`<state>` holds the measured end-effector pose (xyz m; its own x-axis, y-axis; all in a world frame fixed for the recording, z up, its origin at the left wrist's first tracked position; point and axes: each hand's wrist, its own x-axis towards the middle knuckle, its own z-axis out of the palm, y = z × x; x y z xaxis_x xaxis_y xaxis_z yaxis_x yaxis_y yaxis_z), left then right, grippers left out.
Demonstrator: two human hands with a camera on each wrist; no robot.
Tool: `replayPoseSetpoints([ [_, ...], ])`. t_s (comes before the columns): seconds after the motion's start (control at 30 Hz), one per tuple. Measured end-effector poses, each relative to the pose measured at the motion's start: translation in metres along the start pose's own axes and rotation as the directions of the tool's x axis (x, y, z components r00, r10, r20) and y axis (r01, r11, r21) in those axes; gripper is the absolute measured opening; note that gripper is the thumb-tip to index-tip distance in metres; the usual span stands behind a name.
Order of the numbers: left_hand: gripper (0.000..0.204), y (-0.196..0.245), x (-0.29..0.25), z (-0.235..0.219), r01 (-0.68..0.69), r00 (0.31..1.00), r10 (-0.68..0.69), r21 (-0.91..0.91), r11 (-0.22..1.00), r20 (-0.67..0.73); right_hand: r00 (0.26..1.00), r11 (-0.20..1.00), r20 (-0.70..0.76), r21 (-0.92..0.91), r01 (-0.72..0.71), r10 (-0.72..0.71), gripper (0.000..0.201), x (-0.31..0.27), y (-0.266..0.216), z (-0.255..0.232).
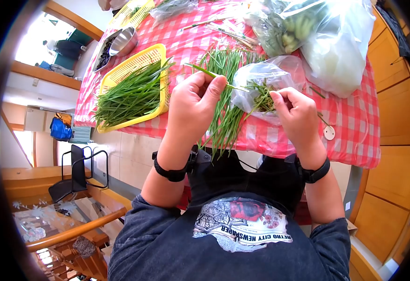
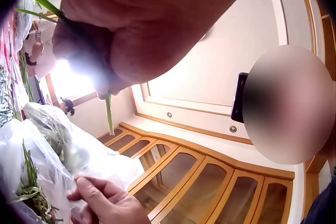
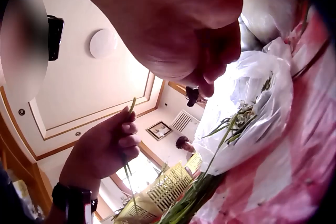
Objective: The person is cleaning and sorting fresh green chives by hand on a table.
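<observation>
In the head view the left hand (image 1: 193, 103) pinches a green stalk (image 1: 201, 70) between thumb and fingers, above a loose pile of long green stalks (image 1: 223, 98). The left wrist view shows the stalk's cut end (image 2: 109, 116) below that hand. The right hand (image 1: 301, 114) is beside an open clear plastic bag (image 1: 249, 77) containing wilted scraps (image 1: 263, 100). Its thumb and index fingertip meet, the other fingers are curled, and nothing shows between them. In the right wrist view the left hand (image 3: 102, 148) has stalk pieces above and below its fingers.
A yellow basket (image 1: 164, 65) full of green stalks stands on the checked tablecloth (image 1: 350, 136) at left, a metal bowl (image 1: 124, 42) behind it. Large plastic bags (image 1: 338, 51) of vegetables are at back right. A white disc (image 1: 329, 132) lies near the front edge.
</observation>
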<state>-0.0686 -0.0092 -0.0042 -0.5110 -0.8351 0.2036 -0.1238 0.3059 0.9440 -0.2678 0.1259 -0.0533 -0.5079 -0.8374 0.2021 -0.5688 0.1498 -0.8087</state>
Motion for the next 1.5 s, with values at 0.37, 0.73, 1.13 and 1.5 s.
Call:
replayPoseSetpoints([
  [0.37, 0.022, 0.002, -0.007, 0.022, -0.04, 0.995, 0.027, 0.144, 0.989, 0.091, 0.986, 0.816, 0.162, 0.564, -0.125, 0.039, 0.024, -0.005, -0.014, 0.013],
  [0.73, 0.011, -0.004, -0.011, 0.027, -0.283, 0.956, 0.255, 0.231, 0.931, 0.147, 0.919, 0.569, 0.377, 0.735, -0.37, 0.111, 0.02, -0.006, -0.022, 0.021],
  [1.13, 0.018, 0.005, -0.011, 0.027, -0.269, 0.962, 0.238, 0.318, 0.909, 0.134, 0.95, 0.781, 0.3, 0.573, -0.249, 0.083, 0.019, -0.009, -0.027, 0.015],
  [1.5, 0.015, -0.002, -0.009, 0.021, -0.285, 0.958, 0.256, 0.334, 0.899, 0.13, 0.964, 0.869, 0.265, 0.467, -0.161, 0.036, 0.021, -0.009, -0.028, 0.012],
])
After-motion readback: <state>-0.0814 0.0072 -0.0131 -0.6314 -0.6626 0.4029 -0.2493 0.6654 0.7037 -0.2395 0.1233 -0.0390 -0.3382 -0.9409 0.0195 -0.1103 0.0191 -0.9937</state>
